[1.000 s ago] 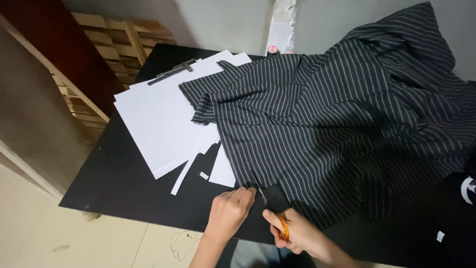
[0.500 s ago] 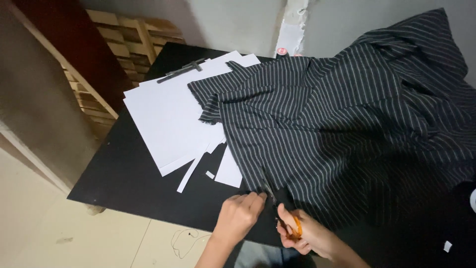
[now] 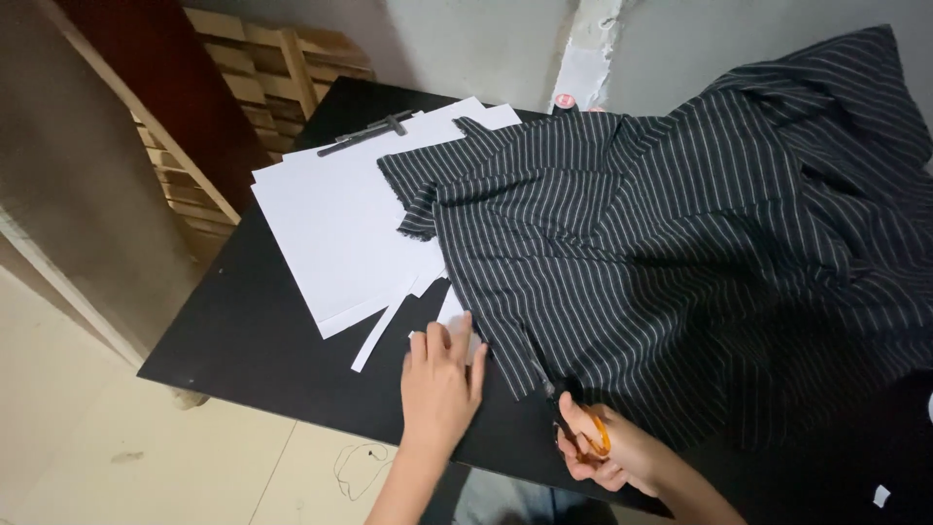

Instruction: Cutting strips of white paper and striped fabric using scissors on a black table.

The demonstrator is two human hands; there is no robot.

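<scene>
Head view looks down on a black tabletop [image 3: 253, 340] where a person is working with a big piece of black cloth with thin white stripes [image 3: 680, 253]. This striped cloth lies spread over the right and middle of the tabletop, and its far left corner rests on top of a stack of white paper sheets [image 3: 330, 224]. The right hand [image 3: 612, 452] is at the near edge of the tabletop, and its grip is closed around the orange handles of a pair of scissors [image 3: 578, 418]. The dark blades point up into the near edge of the cloth, where a slit shows, but I cannot tell if the blades are open or closed. The left hand [image 3: 439, 384] lies flat with the fingers spread, palm down, holding nothing. It presses on the tabletop just beside the cloth edge and touches a small white paper scrap [image 3: 452, 316]. A thin paper strip [image 3: 379, 335] lies near it. The cloth looks soft, light and floppy, so I think it would bunch up and slide easily when pushed. A good place to hold it seems to be flat on the cloth close beside the slit, to keep it tight and still. The cut edge looks a bit frayed at the far corner, so I think gentle pulling is best. A dark clip or pen [image 3: 364, 134] lies at the top of the paper, well apart from both hands.
</scene>
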